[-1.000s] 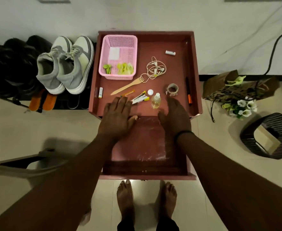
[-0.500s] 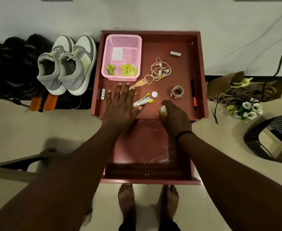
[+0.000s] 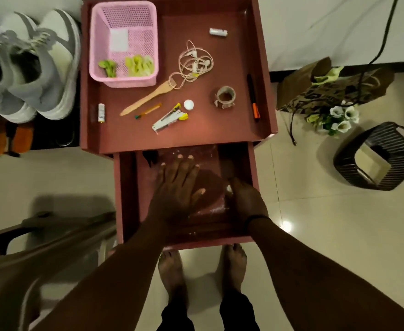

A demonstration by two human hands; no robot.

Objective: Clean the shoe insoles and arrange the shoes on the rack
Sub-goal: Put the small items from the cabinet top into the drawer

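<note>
Since the earlier frames both hands have dropped from the cabinet top into the open drawer [image 3: 122, 199], and the small bottle is gone from beside the white cap [image 3: 188, 105]; left hand [image 3: 175, 189] lies flat, fingers straight, pressing a brown insole-shaped piece [image 3: 211, 185] on the drawer floor; right hand [image 3: 246, 199] is curled round something small with a pale tip, likely that bottle, though too hidden to be sure; grey-and-white sneakers [image 3: 29, 68] sit on the rack at left, orange insoles [image 3: 7, 139] just below them; judgement: cleaning barely begun, one piece about to get treated, orange insoles untouched, refitting and arranging the shoes all left.
</note>
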